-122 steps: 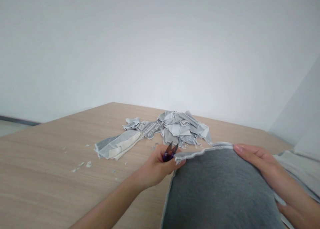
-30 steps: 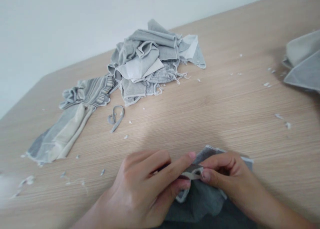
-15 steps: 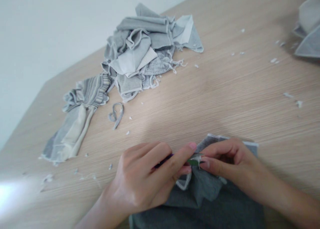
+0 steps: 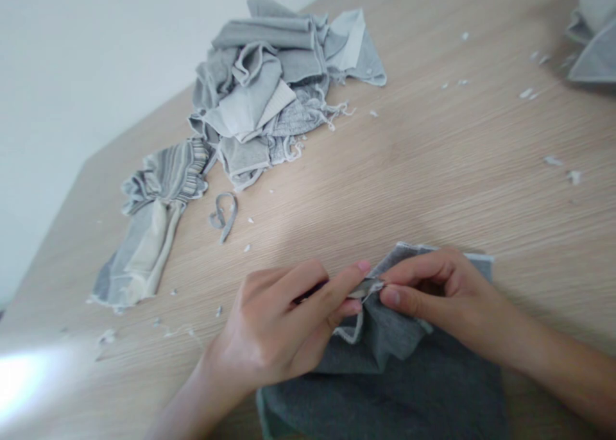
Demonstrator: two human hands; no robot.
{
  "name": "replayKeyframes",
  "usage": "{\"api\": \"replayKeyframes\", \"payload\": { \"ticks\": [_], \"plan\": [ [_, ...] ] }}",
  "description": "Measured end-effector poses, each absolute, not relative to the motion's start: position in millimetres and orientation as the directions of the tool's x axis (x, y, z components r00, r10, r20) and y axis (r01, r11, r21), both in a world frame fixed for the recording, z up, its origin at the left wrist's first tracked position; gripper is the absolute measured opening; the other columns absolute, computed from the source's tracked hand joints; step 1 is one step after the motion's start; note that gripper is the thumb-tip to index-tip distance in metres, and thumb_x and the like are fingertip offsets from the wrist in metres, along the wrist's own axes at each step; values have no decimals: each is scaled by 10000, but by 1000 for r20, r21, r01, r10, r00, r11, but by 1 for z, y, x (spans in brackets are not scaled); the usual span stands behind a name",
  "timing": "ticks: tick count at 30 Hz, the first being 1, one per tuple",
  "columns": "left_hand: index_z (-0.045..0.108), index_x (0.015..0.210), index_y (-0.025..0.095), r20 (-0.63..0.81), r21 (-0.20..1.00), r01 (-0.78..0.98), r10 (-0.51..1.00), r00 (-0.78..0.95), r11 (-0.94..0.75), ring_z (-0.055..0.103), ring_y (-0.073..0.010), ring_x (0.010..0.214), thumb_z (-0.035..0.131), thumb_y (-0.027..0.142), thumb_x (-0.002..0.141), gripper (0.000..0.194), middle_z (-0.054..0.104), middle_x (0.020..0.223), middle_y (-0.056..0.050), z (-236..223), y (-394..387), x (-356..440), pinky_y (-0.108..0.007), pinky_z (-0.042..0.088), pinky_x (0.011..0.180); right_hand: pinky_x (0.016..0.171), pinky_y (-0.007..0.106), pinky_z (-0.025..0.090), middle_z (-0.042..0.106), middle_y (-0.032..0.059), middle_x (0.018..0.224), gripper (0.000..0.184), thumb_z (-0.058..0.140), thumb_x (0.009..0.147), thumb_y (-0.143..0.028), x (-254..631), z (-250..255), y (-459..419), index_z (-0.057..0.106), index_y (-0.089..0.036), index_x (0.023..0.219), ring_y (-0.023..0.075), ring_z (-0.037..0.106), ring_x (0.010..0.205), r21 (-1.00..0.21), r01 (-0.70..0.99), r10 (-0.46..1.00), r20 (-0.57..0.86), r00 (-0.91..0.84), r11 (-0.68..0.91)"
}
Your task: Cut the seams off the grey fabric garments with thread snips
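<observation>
A dark grey cloth with pale stitched edges lies bunched at the front of the table. My left hand is closed around what look like thread snips, mostly hidden by the fingers; a bit of metal blade and a dark handle show. The blade's tip meets the raised edge of the cloth beside white loose threads. Pinched between the thumb and forefinger of my right hand is that same cloth edge. The two hands' fingertips nearly touch.
A heap of grey fabric pieces stands at the back. Left of it lie a striped knit piece and a cream-and-grey piece. A curled grey strip, white lint scraps and more cloth at right lie around.
The view has shifted slightly, so the heap sits higher in the picture. Both hands keep their hold; the blade shows silvery now where green showed before, and it lies against the threads.
</observation>
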State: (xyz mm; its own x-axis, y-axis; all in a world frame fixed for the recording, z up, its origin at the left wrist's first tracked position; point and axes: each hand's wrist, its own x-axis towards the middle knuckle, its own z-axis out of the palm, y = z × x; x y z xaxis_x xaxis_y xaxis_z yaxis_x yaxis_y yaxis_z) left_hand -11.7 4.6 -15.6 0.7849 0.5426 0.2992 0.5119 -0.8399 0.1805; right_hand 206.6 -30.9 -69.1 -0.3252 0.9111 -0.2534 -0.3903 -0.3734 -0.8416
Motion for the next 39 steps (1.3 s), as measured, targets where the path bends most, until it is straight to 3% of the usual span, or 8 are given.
{"api": "replayKeyframes", "payload": {
  "ticks": [6, 13, 18, 24, 29, 34, 36, 39],
  "plan": [
    [626, 1301, 159, 295, 331, 481, 573, 764, -812, 575, -93, 579, 578, 240, 1019, 297, 668, 842, -19, -20, 4, -12, -241, 391, 479, 527, 221, 456, 749, 20, 685, 151, 819, 776, -401, 206, -68, -31, 845, -266, 839, 123, 601, 585, -842, -396, 916, -250, -315, -366],
    [661, 1283, 165, 203, 546, 475, 659, 725, -691, 521, -74, 548, 572, 199, 1013, 286, 576, 725, 21, -16, 7, -8, -196, 367, 480, 506, 222, 446, 731, 13, 656, 155, 816, 777, -392, 206, -66, -30, 834, -241, 751, 118, 585, 557, -858, -366, 918, -259, -300, -362],
    [720, 1210, 174, 192, 625, 476, 713, 674, -619, 563, -89, 550, 594, 200, 1000, 246, 648, 701, 7, -15, 15, -9, -210, 388, 488, 512, 209, 457, 748, 15, 685, 168, 858, 731, -396, 205, -66, -30, 834, -233, 765, 113, 610, 569, -831, -385, 905, -295, -307, -402],
    [767, 1131, 233, 110, 732, 487, 789, 605, -476, 751, -137, 831, 614, 202, 995, 208, 809, 978, -28, -17, 24, -16, -215, 568, 678, 526, 195, 471, 766, 8, 706, 101, 832, 763, -329, 206, -68, -30, 829, -228, 765, 104, 633, 582, -826, -394, 903, -290, -316, -403],
    [771, 1133, 223, 160, 652, 604, 862, 481, -458, 760, -181, 931, 621, 263, 987, 214, 801, 1086, -37, -8, 36, -28, -271, 613, 779, 531, 182, 470, 774, 9, 710, 97, 834, 759, -321, 206, -71, -30, 829, -225, 768, 93, 639, 579, -822, -404, 906, -296, -302, -402],
    [741, 1225, 214, 321, 281, 857, 884, 341, -432, 733, -210, 852, 619, 374, 983, 314, 796, 1036, -61, 1, 53, -64, -308, 540, 736, 544, 190, 495, 781, 26, 727, 139, 835, 759, -361, 206, -71, -31, 830, -223, 767, 106, 660, 594, -827, -392, 905, -294, -307, -402],
    [731, 1242, 202, 281, 165, 889, 884, 373, -428, 707, -202, 770, 606, 401, 986, 347, 789, 970, -67, 4, 57, -77, -306, 493, 694, 566, 182, 506, 786, 33, 746, 141, 829, 772, -367, 205, -73, -32, 832, -226, 775, 105, 669, 617, -847, -371, 914, -283, -291, -380],
    [731, 1226, 199, 164, 181, 883, 898, 407, -433, 688, -185, 744, 561, 424, 1007, 357, 780, 972, -61, 9, 56, -81, -300, 480, 705, 571, 151, 496, 786, 30, 741, 119, 842, 768, -352, 205, -75, -34, 836, -234, 783, 86, 661, 617, -875, -332, 913, -245, -326, -353]
  ]
}}
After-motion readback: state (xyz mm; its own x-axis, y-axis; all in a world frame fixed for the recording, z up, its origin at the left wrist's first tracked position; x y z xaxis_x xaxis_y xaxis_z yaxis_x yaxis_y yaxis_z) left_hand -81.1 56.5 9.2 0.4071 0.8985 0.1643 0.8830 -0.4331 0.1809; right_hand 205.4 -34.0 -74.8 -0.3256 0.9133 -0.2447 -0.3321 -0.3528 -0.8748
